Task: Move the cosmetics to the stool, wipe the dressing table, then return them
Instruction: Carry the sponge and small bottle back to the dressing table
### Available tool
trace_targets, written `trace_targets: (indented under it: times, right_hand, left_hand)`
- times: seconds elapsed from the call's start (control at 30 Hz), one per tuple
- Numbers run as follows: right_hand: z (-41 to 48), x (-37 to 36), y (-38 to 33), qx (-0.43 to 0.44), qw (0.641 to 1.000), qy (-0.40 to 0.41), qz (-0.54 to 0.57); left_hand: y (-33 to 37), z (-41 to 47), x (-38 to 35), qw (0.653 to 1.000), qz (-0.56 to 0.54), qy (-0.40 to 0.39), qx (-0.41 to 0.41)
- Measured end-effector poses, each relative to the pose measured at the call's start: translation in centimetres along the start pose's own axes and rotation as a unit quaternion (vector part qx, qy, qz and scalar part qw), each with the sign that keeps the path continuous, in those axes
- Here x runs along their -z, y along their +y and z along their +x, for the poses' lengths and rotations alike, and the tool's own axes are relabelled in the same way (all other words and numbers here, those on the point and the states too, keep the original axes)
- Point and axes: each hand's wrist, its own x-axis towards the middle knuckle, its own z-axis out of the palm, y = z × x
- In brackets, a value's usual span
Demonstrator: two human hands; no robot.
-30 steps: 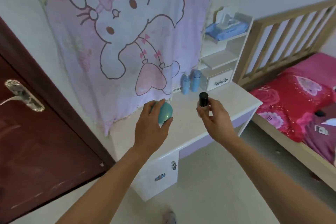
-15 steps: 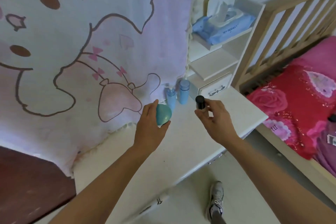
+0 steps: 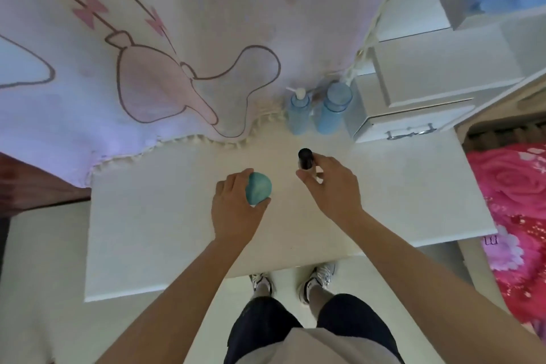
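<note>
The left hand (image 3: pixel 233 213) gripped a teal, egg-shaped cosmetic case (image 3: pixel 259 188) over the white dressing table (image 3: pixel 147 230). Near it, the right hand (image 3: pixel 335 189) pinched a small black-capped bottle (image 3: pixel 305 157). A pale blue pump bottle (image 3: pixel 298 115) and a pale blue capped bottle (image 3: pixel 332 111) stood together at the tabletop's back edge.

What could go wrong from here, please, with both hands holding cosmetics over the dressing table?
The teal egg-shaped container in the left hand is rounded, so it may roll across the dressing table once released. The black-capped bottle, pinched by the right hand, looks narrow and could tip, or knock the blue pump bottle behind it.
</note>
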Motion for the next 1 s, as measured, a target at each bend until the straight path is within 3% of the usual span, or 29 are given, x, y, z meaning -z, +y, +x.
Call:
trace_targets:
  times: [0.23, 0.57, 0.67, 0.73, 1.0]
  right_hand:
    - [2.6, -3.7, -0.5, -0.012, 1.000, -0.012, -0.006]
    - [6.5, -6.3, -3.1, -0.080, 0.987, -0.022, 0.140]
    - [6.7, -6.5, -3.5, -0.098, 0.981, -0.033, 0.163]
    - [6.9, -6.6, -3.8, -0.102, 0.979, -0.044, 0.172]
    - [7.1, -6.8, -5.2, -0.113, 0.966, -0.111, 0.204]
  left_hand:
    - [-2.0, 3.7, -2.4, 1.000, 0.016, -0.005, 0.005]
    - [-3.4, 7.3, -3.7, 0.993, 0.089, 0.010, -0.075]
    - [-3.6, 6.5, -3.5, 0.967, 0.202, -0.043, -0.146]
    - [-4.0, 6.7, -3.4, 0.956, 0.245, -0.077, -0.142]
    - [-4.3, 8.5, -2.3, 0.961, 0.228, -0.129, -0.091]
